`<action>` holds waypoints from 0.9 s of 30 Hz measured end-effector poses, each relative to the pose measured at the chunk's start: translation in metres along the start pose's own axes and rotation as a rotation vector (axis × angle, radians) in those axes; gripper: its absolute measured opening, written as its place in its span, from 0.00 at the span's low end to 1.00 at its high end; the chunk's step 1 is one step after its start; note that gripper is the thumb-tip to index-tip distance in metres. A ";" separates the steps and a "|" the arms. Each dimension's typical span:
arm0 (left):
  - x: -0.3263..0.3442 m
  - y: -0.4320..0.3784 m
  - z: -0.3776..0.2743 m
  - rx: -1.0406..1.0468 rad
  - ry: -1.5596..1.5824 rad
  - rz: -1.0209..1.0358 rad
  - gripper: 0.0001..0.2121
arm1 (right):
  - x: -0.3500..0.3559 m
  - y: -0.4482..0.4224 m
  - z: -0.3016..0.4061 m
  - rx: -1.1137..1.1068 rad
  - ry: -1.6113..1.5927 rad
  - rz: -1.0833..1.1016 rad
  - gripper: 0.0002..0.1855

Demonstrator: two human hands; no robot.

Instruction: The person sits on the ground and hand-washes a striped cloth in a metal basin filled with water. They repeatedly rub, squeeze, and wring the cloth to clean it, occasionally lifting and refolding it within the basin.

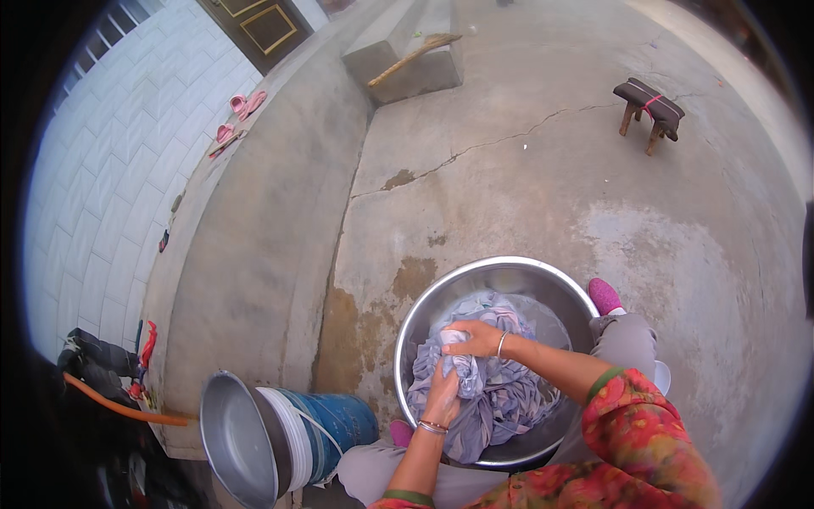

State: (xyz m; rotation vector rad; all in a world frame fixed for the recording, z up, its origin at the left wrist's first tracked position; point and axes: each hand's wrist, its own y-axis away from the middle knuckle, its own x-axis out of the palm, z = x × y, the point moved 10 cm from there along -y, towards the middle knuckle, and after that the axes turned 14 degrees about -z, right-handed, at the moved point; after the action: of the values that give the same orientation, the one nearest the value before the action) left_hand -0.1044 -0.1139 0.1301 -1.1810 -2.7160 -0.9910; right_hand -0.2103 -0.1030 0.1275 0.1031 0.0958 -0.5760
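A large round metal basin (502, 264) stands on the concrete floor between my knees. In it lies wet patterned cloth (509, 407), greyish-lilac with pale pink parts, in soapy-looking water (544, 318). My left hand (443, 394) grips a bunched length of this cloth near the middle of the basin, with its fingers partly hidden by folds. Just above it my right hand (477, 339) holds the upper part of the same bunch, thumb and fingers around a pale portion. Bracelets circle both wrists.
To the left, a grey metal bowl (238, 439) leans against a blue bucket (343, 426). An orange hose (127, 407) runs beside them. Farther off are a concrete ledge (254, 254), a broom (413, 57) on a step and a small padded stool (650, 108).
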 end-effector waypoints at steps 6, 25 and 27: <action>-0.005 -0.004 0.001 -0.154 0.327 0.047 0.17 | -0.064 0.000 0.032 -0.187 -0.045 -0.543 0.13; 0.008 -0.011 0.027 -0.326 0.717 0.215 0.23 | 0.041 0.078 0.093 -0.300 0.419 -0.156 0.10; 0.001 -0.006 0.044 -0.385 0.688 -0.005 0.22 | 0.038 0.067 0.066 -0.104 0.569 -0.092 0.12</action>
State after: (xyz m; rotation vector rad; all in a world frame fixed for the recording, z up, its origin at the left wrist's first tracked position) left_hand -0.0998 -0.0920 0.0921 -0.6671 -2.0411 -1.6044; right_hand -0.1381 -0.0755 0.1926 0.1596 0.6859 -0.6195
